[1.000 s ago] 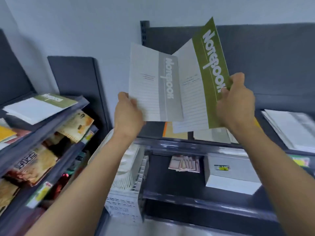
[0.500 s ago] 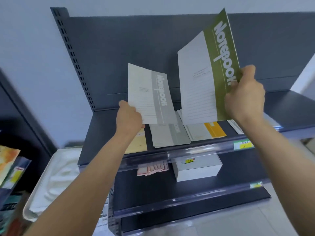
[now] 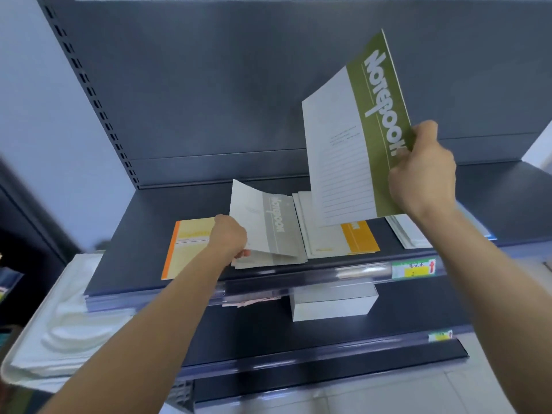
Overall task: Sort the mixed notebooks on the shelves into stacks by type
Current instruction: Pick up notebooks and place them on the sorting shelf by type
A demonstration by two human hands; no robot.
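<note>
My left hand (image 3: 228, 239) grips the near left corner of a grey-striped notebook (image 3: 263, 222), which bends as its lower edge rests on a stack of the same grey notebooks (image 3: 286, 259) on the dark upper shelf (image 3: 143, 234). My right hand (image 3: 424, 168) holds a green-striped notebook (image 3: 358, 138) upright, up in the air above the shelf. Below it lies a stack with an orange-striped notebook (image 3: 360, 237) on top. A yellow notebook with an orange spine (image 3: 186, 246) lies flat at the left of the shelf.
Another pile of white notebooks (image 3: 409, 234) lies on the shelf at the right, partly behind my right arm. On the lower shelf stands a white box (image 3: 331, 304) next to some pink items (image 3: 251, 301). A white tray (image 3: 59, 333) sits at the lower left.
My left hand has brought the grey notebook down from mid-air onto the grey stack. My view has swung right, towards this shelf. The green notebook stays raised in my right hand.
</note>
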